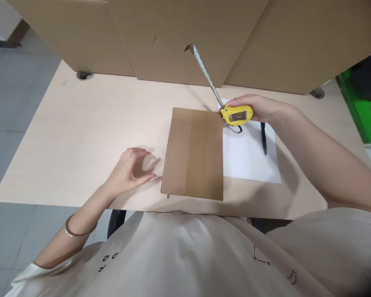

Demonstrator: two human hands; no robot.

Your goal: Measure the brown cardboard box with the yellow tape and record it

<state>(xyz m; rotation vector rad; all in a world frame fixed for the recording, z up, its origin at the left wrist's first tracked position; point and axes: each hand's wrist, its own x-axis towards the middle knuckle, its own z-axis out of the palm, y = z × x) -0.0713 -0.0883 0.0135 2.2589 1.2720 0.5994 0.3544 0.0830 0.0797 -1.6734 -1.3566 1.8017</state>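
Observation:
A flat brown cardboard box point(194, 153) with a tape strip down its middle lies on the desk in front of me. My right hand point(259, 108) grips a yellow tape measure point(236, 115) at the box's far right corner. Its metal blade point(205, 74) sticks out up and to the left, with the hook end in the air in front of the partition. My left hand point(130, 170) hovers just left of the box, its fingers loosely curled and apart, holding nothing.
A white sheet of paper point(250, 154) lies right of the box with a black pen point(264, 138) on it. Tan partition panels point(160, 37) stand along the desk's far edge. A green object point(363, 107) is at the far right. The pale wooden desk point(80, 136) extends to the left.

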